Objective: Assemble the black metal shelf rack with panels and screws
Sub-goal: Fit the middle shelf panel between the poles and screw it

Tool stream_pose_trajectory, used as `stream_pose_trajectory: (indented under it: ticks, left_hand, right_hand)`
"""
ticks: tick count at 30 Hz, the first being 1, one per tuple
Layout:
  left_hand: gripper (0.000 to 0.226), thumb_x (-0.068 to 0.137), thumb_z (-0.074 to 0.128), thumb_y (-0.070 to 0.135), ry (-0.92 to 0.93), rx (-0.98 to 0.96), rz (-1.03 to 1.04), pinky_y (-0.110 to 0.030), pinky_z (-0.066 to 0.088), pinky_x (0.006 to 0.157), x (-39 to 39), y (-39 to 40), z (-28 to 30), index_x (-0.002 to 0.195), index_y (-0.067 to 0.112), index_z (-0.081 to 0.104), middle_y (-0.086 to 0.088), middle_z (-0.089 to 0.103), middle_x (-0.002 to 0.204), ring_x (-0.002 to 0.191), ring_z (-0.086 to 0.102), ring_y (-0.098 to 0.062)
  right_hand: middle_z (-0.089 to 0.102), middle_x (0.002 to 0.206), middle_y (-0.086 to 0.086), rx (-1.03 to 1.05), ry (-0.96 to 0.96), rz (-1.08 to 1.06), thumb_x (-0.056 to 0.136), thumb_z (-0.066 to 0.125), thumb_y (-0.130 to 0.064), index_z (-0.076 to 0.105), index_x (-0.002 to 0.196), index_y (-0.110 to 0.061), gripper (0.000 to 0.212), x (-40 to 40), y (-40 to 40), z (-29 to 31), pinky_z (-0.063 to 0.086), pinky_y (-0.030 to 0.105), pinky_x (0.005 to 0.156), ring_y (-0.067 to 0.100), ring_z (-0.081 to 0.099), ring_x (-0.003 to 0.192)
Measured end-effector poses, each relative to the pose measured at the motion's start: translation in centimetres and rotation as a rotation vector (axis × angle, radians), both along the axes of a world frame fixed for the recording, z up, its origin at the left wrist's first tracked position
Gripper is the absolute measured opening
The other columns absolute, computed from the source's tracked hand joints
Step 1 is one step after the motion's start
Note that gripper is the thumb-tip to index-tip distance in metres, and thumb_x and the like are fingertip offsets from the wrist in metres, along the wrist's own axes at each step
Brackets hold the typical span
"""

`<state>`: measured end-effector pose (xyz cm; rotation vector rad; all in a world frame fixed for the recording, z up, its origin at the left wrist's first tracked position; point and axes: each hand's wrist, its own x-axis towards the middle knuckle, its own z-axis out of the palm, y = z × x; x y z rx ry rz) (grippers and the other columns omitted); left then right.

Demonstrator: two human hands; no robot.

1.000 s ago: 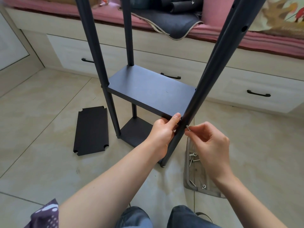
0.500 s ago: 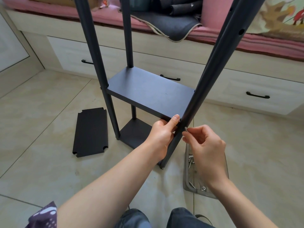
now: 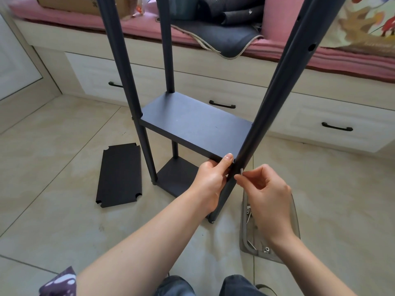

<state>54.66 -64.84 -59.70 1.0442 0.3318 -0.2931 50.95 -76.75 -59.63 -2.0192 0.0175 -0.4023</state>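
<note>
Spare panel [image 3: 119, 175] lies flat on the floor tiles, left of the rack, not yet fitted. Rack stands upright; 2 panels are in place, and the upper panel [image 3: 195, 124] sits level between the posts. Left hand [image 3: 210, 178] grips that panel's near right corner, thumb on top, pressing it to the front right post [image 3: 275, 99]. Right hand [image 3: 265, 189] pinches 1 screw [image 3: 241, 171] against the post's side, just beside the corner. Best approach, I judge: keep the corner held firmly, line the screw up squarely with the hole, start it by fingers. Tray [image 3: 296, 218] of loose screws lies on the floor under the right wrist.
</note>
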Motion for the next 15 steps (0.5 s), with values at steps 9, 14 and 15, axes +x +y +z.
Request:
stream_pose_trajectory:
  ticks: [9, 14, 15]
  left_hand:
    - [0.021, 0.102, 0.057, 0.028, -0.016, 0.013, -0.025, -0.025, 0.056, 0.076, 0.26, 0.2, 0.34, 0.102, 0.01, 0.066, -0.007, 0.074, 0.098, 0.091, 0.071, -0.019]
    - [0.019, 0.101, 0.058, 0.03, -0.019, 0.043, -0.032, -0.028, 0.053, 0.085, 0.15, 0.15, 0.31, 0.098, 0.014, 0.067, -0.004, 0.074, 0.098, 0.1, 0.069, -0.02]
    - [0.019, 0.101, 0.058, 0.03, -0.018, 0.036, -0.033, -0.026, 0.054, 0.083, 0.12, 0.16, 0.35, 0.097, 0.014, 0.067, -0.003, 0.074, 0.096, 0.098, 0.07, -0.019]
  right_hand:
    - [0.074, 0.075, -0.005, 0.155, 0.061, 0.039, 0.087, 0.072, -0.008, 0.065, 0.081, -0.013, 0.011, -0.24, -0.18, 0.28, 0.055, 0.021, 0.071, 0.009, 0.072, 0.075]
    - [0.073, 0.074, -0.008, 0.069, -0.003, 0.039, 0.088, 0.072, -0.008, 0.063, 0.081, -0.015, 0.013, -0.23, -0.19, -0.12, 0.05, 0.012, 0.067, 0.004, 0.071, 0.074]
    - [0.073, 0.074, -0.008, 0.081, -0.004, 0.036, 0.088, 0.071, -0.008, 0.064, 0.081, -0.015, 0.013, -0.21, -0.15, -0.15, 0.049, 0.011, 0.067, 0.004, 0.071, 0.073]
